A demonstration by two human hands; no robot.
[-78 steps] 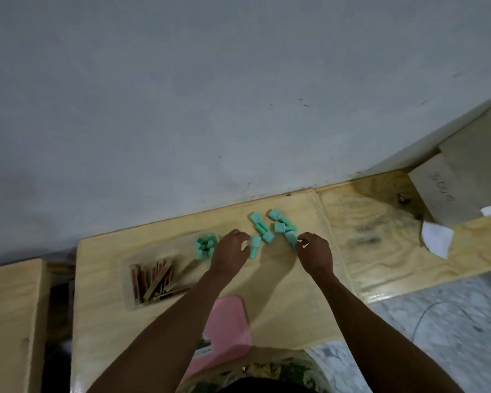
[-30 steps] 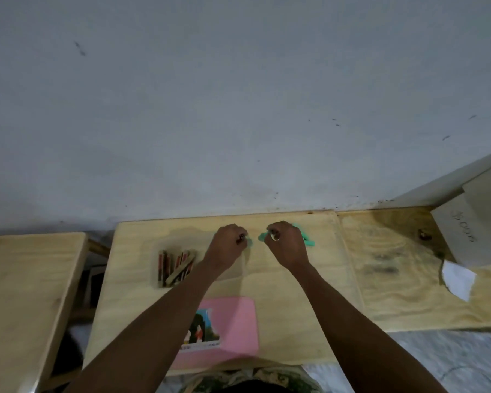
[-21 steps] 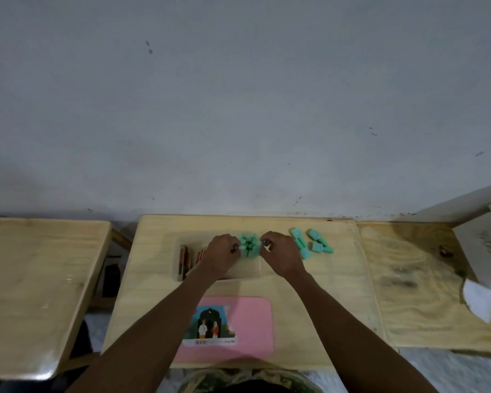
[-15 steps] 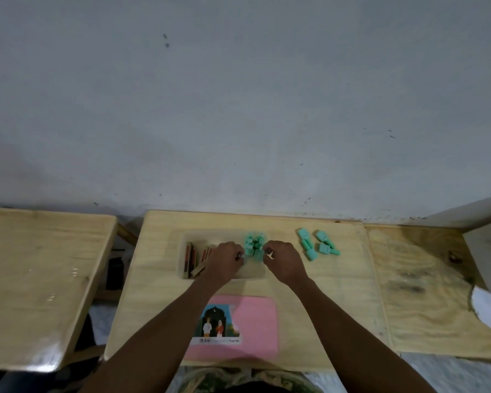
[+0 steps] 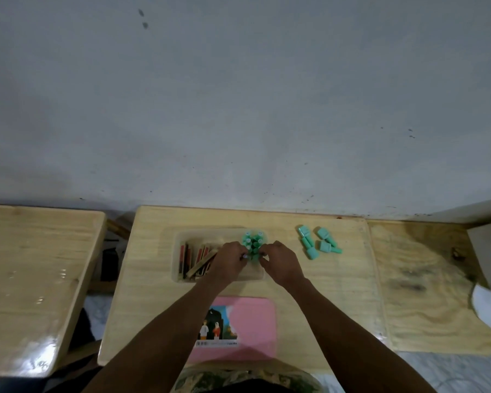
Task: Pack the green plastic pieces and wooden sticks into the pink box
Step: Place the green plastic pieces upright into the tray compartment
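A cluster of green plastic pieces [image 5: 253, 241] stands packed together at the right end of a translucent tray [image 5: 247, 277]. Wooden sticks [image 5: 190, 259] with red and dark sides lie in the tray's left half. My left hand [image 5: 231, 260] and my right hand [image 5: 279, 263] meet over the tray, fingertips pinched on the nearest green pieces of the cluster. Several loose green pieces [image 5: 319, 243] lie on the wooden desk to the right of the tray. The pink box [image 5: 255, 321], with a picture label, lies flat near the desk's front edge between my forearms.
The small wooden desk [image 5: 338, 293] stands against a grey wall. A second desk [image 5: 34, 279] is to the left across a gap. A stained board [image 5: 425, 279] adjoins on the right, with white paper [image 5: 488, 307] and cardboard at its far edge.
Both hands carried green pieces from the loose pile leftwards to the tray and now stay at the cluster. The pile on the desk is smaller. The view has tilted to show more of the desk.
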